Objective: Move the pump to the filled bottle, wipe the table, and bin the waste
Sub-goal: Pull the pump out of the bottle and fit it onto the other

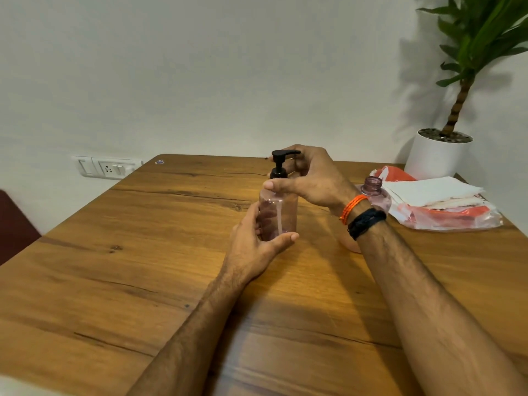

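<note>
Far left on the wall, a white switch-and-socket plate [107, 166] sits just beyond the desk [143, 267] edge; a small sticker [160, 161] lies at the desk's far left corner. Centre: a clear pinkish bottle [281, 212] stands upright on the wood, black pump [281, 164] seated on its neck, spout pointing right. Left hand [257, 241] wraps the lower body of this bottle, fingers curled behind it, thumb across the near side. Right hand [311, 178] comes over from the right, thumb and fingers curled round the pump collar at the bottle's shoulder. Right wrist carries an orange thread band [352, 208] and a black band [367, 222]. Just right of that wrist, partly hidden by it, a 2nd pinkish bottle [374, 192] stands open-necked, no cap. Its fill level cannot be told. Further right, a stack of white tissues [434, 192] lies on a clear and orange plastic bag [451, 220]. Far right corner: a potted plant [440, 155] in a white pot.
</note>
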Action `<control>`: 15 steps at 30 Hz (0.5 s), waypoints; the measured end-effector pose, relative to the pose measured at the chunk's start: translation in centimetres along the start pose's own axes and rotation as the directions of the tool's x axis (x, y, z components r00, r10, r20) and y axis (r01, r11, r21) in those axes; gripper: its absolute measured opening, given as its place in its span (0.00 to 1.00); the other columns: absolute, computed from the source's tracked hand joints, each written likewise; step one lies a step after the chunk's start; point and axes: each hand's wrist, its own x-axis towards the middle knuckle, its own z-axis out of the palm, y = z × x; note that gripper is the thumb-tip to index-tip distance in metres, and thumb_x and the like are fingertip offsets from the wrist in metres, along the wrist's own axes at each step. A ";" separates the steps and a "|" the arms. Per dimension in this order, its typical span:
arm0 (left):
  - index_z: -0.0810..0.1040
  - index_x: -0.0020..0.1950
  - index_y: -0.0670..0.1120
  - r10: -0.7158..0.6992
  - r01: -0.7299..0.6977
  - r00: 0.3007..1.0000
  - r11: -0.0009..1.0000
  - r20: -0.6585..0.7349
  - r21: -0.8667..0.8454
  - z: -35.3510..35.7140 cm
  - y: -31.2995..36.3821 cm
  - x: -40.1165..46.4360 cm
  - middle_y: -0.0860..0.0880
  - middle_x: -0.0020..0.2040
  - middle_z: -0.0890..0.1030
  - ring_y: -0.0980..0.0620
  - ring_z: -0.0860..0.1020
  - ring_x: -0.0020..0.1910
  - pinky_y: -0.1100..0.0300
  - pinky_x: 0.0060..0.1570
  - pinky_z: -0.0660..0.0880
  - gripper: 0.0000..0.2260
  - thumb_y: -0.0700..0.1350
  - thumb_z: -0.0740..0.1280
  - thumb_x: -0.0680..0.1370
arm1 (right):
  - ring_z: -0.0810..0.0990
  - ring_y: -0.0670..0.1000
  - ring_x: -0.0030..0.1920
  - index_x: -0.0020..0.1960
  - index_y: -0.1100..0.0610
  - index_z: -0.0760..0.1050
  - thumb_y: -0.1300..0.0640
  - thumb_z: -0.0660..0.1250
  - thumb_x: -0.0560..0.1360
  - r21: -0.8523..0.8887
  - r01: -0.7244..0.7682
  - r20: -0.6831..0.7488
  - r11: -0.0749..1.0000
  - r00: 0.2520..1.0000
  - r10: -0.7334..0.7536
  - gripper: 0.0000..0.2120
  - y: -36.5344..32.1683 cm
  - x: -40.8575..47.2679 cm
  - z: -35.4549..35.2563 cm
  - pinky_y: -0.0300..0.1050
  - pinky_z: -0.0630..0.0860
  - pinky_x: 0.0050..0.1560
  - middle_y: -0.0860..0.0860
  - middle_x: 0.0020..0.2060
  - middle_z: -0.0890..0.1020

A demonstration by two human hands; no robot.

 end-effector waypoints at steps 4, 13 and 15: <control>0.67 0.69 0.56 0.006 -0.006 1.000 1.000 0.005 -0.013 0.0 -0.1 0.1 0.55 0.63 0.78 0.58 0.77 0.60 0.58 0.58 0.77 0.36 0.61 0.77 0.65 | 0.82 0.44 0.51 0.63 0.55 0.73 0.57 0.76 0.69 0.072 -0.013 0.094 0.997 0.996 0.006 0.24 0.1 0.1 -0.3 0.46 0.78 0.57 0.49 0.49 0.85; 0.69 0.68 0.56 0.015 -0.015 1.000 1.000 -0.001 -0.026 0.0 0.0 0.0 0.56 0.61 0.79 0.59 0.78 0.59 0.53 0.59 0.78 0.36 0.61 0.77 0.64 | 0.83 0.47 0.49 0.51 0.55 0.81 0.54 0.79 0.64 -0.002 -0.002 -0.002 1.000 1.000 0.002 0.17 -0.2 -0.2 -0.2 0.50 0.80 0.56 0.50 0.46 0.85; 0.68 0.68 0.56 0.017 -0.017 1.000 1.000 -0.005 -0.022 -0.1 -0.1 0.0 0.56 0.61 0.79 0.58 0.78 0.59 0.53 0.59 0.78 0.36 0.61 0.77 0.64 | 0.83 0.46 0.49 0.53 0.56 0.81 0.57 0.77 0.67 0.020 0.009 0.060 1.000 0.998 -0.010 0.15 -0.3 -0.3 -0.3 0.49 0.79 0.58 0.50 0.48 0.85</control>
